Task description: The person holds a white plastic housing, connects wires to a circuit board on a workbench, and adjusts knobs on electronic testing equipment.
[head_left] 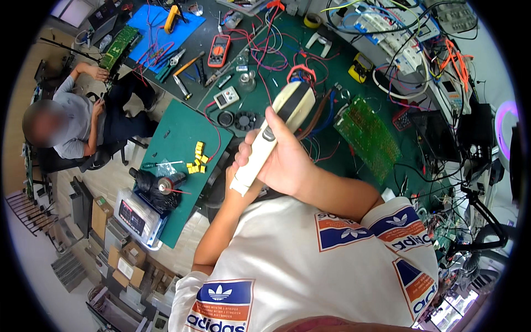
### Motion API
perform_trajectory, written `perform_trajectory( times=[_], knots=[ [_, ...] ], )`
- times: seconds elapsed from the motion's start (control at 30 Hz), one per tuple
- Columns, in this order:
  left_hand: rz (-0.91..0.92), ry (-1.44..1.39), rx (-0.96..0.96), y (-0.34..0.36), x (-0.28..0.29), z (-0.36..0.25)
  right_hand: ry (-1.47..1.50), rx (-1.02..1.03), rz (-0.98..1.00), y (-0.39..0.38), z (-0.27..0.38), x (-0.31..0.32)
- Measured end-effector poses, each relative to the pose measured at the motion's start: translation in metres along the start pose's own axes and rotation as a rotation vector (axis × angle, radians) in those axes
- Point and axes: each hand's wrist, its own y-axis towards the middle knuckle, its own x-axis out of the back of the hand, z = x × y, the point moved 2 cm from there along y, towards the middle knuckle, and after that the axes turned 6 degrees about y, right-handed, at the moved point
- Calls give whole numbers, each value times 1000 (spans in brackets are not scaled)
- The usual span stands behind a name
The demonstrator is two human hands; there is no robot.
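Observation:
My right hand point(287, 163) is closed around a long cream-white handheld device point(259, 157) with a black stripe and a grey button on its side. The thumb lies along the device near that button, and the fingertips curl round its far side. The device is tilted, its wide end pointing away and to the right over the bench. My left hand point(235, 187) is at the narrow lower end, partly behind it; its fingers are hidden. Just beyond the wide end shows a red-orange loop point(301, 71); whether it belongs to the device I cannot tell.
A green circuit board point(368, 138) lies on the bench at right. Ahead are a red multimeter point(219, 51), a small white tester point(225, 98), a black fan point(245, 120) and tangled wires. Yellow blocks point(199, 156) and a spray can point(170, 183) occupy the left mat. A person point(72, 124) sits beyond.

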Motion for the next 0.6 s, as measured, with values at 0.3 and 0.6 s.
perform_trajectory(
  times=[0.3,0.6],
  knots=[
    [26,37,-11,-1,-1,2,12,-27,39,-2,1,-10],
    [34,-16,-1,-3,-3,3,-6,-38,69,0,-1,-8]
  ],
)
